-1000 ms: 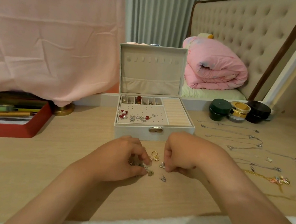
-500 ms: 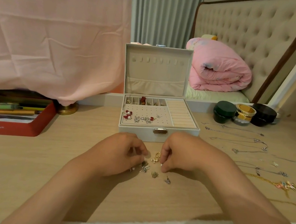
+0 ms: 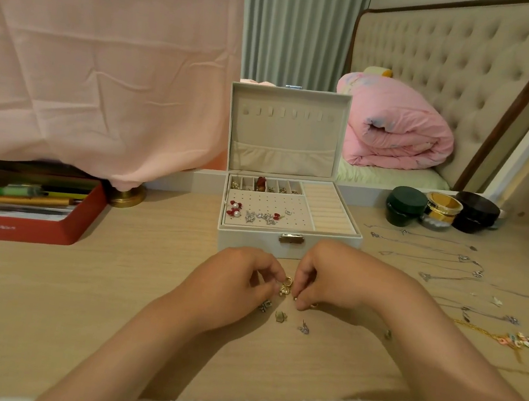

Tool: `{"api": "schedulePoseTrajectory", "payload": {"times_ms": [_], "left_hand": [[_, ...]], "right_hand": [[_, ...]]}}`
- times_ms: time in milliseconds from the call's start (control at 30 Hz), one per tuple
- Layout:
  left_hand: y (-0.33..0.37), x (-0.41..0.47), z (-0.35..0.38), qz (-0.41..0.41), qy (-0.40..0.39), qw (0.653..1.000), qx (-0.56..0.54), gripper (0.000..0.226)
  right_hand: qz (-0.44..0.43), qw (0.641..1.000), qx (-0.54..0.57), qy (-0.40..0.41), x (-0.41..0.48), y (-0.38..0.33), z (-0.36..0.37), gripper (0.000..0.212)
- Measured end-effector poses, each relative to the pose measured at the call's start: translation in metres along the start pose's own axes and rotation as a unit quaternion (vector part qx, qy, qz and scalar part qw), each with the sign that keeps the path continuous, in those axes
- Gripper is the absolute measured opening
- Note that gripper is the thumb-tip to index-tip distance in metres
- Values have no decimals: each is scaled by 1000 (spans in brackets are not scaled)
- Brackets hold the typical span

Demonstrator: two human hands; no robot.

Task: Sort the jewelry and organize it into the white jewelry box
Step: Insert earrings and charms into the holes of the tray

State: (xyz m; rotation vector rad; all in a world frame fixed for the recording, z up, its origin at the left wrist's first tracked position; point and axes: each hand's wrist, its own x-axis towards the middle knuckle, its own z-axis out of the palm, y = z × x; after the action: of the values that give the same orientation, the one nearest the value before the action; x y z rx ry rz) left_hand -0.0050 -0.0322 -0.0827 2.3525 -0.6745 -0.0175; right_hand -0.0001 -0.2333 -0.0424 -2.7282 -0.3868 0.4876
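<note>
Since the earlier frame my left hand (image 3: 232, 280) has slid right, closing in on the gold earring (image 3: 286, 285). The earring sits between it and my right hand (image 3: 333, 276), just in front of the open white jewelry box (image 3: 251, 242). Both hands curl their fingers at the earring, but I cannot tell whether either one grips it. Small earrings (image 3: 281, 316) lie nearer me on the table (image 3: 109, 297), and necklaces (image 3: 463, 258) are spread to the right.

L hand (image 3: 235, 281), R hand (image 3: 330, 276) flank gold earring (image 3: 286, 286).
</note>
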Motion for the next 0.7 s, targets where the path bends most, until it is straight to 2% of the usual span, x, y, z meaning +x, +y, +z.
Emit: {"api": "schedulePoseTrajectory", "payload": {"times_ms": [200, 300, 433, 567, 600, 700], "left_hand": [[1, -2, 4, 1, 20, 1000, -4, 13], [4, -1, 3, -23, 43, 995, -84, 18], [12, 3, -5, -76, 123, 949, -279, 16], [18, 2, -11, -121, 170, 901, -380, 10], [19, 2, -12, -132, 180, 893, -391, 9], [21, 0, -14, -157, 201, 876, -409, 7]], "right_hand": [[-19, 997, 74, -7, 0, 3, -3, 2], [-39, 984, 169, 41, -2, -1, -5, 8], [-31, 925, 364, 104, -3, -14, -3, 8], [-17, 852, 497, 166, 4, -29, 11, 9], [-25, 846, 503, 178, 5, -31, 14, 8], [-58, 857, 473, 195, 7, -32, 17, 11]]}}
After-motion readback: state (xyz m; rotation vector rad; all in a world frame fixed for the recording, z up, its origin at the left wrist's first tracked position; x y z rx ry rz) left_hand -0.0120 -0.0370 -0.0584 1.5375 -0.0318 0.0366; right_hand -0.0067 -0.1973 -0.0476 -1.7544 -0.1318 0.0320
